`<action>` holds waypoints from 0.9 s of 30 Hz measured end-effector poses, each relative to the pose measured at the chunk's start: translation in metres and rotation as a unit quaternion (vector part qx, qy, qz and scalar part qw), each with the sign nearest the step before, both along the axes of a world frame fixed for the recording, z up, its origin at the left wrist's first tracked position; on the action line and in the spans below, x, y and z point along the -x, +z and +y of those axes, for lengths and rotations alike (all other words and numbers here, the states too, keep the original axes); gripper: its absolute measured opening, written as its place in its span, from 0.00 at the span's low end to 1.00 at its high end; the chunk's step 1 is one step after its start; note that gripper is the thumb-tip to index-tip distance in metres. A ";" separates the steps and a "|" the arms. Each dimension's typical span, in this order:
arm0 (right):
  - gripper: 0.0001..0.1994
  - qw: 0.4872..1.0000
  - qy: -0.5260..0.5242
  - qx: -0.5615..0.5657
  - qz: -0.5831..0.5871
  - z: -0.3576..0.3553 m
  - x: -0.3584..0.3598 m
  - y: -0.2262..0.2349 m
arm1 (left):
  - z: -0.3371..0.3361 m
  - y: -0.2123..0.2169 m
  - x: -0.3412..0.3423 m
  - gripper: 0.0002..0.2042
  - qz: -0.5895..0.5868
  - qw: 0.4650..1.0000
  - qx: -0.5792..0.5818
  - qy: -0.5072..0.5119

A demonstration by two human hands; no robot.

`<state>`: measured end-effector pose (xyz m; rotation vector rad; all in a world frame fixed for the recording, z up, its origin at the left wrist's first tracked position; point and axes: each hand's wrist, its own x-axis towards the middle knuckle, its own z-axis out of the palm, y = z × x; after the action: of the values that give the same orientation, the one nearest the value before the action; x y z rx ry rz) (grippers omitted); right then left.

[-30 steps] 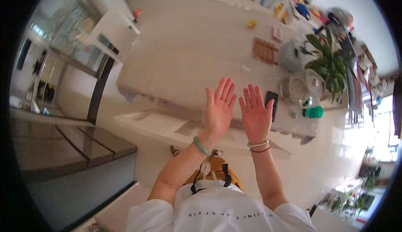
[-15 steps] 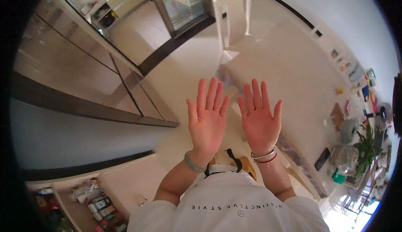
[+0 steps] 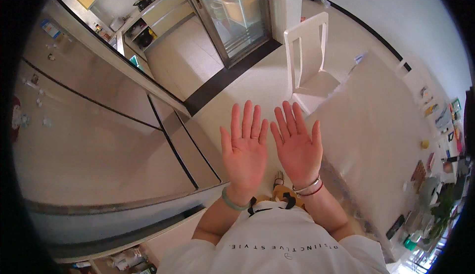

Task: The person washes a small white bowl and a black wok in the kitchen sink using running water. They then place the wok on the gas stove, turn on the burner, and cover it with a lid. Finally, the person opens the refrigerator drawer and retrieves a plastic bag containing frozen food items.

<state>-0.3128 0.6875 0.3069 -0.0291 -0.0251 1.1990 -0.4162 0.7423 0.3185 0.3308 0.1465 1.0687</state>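
Both forearms up from lower edge, raised side by side in front of chest. Left hand [image 3: 245, 150] palm toward camera, flat, fingers straight and slightly fanned, thumb out to the left. Spread wide; holding nothing, touching nothing. Thin ring [image 3: 254, 137] on one finger. Green bangle [image 3: 231, 201] round left wrist.

Right hand [image 3: 297, 148] likewise palm toward camera, flat, fingers straight, a little apart, thumb out to the right. Spread wide; empty, touching nothing. Silver bangle [image 3: 307, 186] and thin red cord [image 3: 313, 192] round right wrist. Hands just beside each other, narrow gap between, not touching.

White shirt [image 3: 277, 242] with dark printed line across chest at bottom of view; yellow and black item [image 3: 283, 196] at collar, kind not clear.

Behind hands: pale floor [image 3: 247, 88]. White chair [image 3: 309, 64] upright beyond right hand, at end of long pale table [image 3: 381, 120] running to the right. Small objects along far right edge of table, too small to tell. Green plant [image 3: 438, 209] at lower right. Left: large grey cabinet fronts [image 3: 99, 140] with dark seams. Upper middle: glass door [image 3: 237, 12], kitchen counter [image 3: 153, 7] visible beyond.
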 end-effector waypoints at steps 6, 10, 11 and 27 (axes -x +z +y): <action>0.31 1.000 0.002 -0.009 -0.011 0.098 -0.033 0.012 | 0.097 0.015 -0.022 0.27 -0.004 1.000 -0.006 0.020; 0.31 1.000 0.014 -0.002 -0.013 0.174 -0.034 0.005 | 0.171 0.009 -0.020 0.26 -0.017 0.999 0.000 0.030; 0.31 1.000 0.018 0.000 -0.014 0.197 -0.034 0.003 | 0.192 0.005 -0.018 0.26 -0.021 0.999 -0.001 0.033; 0.27 0.975 0.215 0.010 -0.050 0.593 0.062 0.026 | 0.541 0.006 0.089 0.25 -0.070 0.980 -0.008 0.187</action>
<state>-0.3745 1.2801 0.3333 -0.1065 -0.1130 1.6301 -0.5054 1.2834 0.3240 0.2454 0.0757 1.4622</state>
